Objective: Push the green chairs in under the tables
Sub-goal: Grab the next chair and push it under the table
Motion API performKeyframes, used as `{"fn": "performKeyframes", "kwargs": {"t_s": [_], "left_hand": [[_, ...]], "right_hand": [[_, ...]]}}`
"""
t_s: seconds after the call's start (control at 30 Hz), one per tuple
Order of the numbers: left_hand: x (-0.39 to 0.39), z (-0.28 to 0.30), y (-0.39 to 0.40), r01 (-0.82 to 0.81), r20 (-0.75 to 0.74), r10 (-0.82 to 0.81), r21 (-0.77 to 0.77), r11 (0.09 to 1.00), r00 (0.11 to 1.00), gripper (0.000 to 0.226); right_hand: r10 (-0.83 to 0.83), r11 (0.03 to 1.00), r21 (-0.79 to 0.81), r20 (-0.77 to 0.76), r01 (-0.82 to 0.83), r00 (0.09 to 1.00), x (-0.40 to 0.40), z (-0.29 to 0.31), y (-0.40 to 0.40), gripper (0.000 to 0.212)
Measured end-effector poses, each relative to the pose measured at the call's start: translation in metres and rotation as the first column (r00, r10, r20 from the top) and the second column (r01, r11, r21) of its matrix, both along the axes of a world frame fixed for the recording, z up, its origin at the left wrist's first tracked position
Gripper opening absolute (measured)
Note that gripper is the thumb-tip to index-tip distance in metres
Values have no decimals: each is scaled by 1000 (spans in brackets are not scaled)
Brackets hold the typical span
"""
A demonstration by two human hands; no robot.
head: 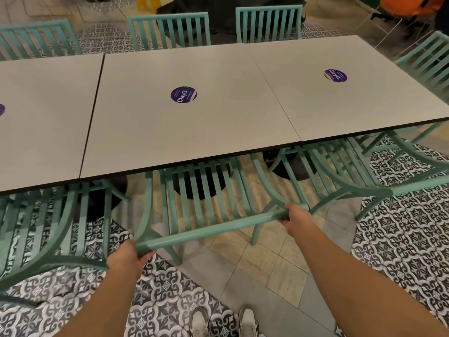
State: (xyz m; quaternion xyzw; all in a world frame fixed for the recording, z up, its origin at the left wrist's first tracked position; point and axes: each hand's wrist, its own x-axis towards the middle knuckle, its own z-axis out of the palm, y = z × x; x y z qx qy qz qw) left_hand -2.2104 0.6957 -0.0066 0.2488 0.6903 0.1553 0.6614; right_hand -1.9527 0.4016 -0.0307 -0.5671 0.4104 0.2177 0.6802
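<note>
You are gripping the middle green chair at the bottom centre of the frame, your hands set well apart at the two ends of its top rail. Your left hand is curling its fingers around the rail's left corner, and your right hand is wrapping around the right corner. The chair's slatted back is slanting up toward the near edge of the grey tables, with its seat already lying beneath the tabletop. A second green chair is standing just beside it at the lower left, its back also meeting the table edge, and a third green chair is sitting at the right, tucked under the table in the same way. Across the tables, along the top of the frame, more green chairs are facing you. A round purple sticker is lying on the middle tabletop and another purple sticker on the right one. Your pale shoes are showing at the bottom edge, standing on patterned floor tiles.
</note>
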Motion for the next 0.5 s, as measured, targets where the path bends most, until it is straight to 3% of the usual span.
{"fn": "performKeyframes", "kwargs": {"t_s": [0.37,0.5], "left_hand": [[2,3,-2,26,-6,-26,0,1000,1000,14],[-9,0,0,126,-28,-126,26,992,992,40]], "right_hand": [[12,1000,-5,6,-12,1000,-4,9,1,45],[-37,999,-27,93,39,995,-18,9,-1,49]]}}
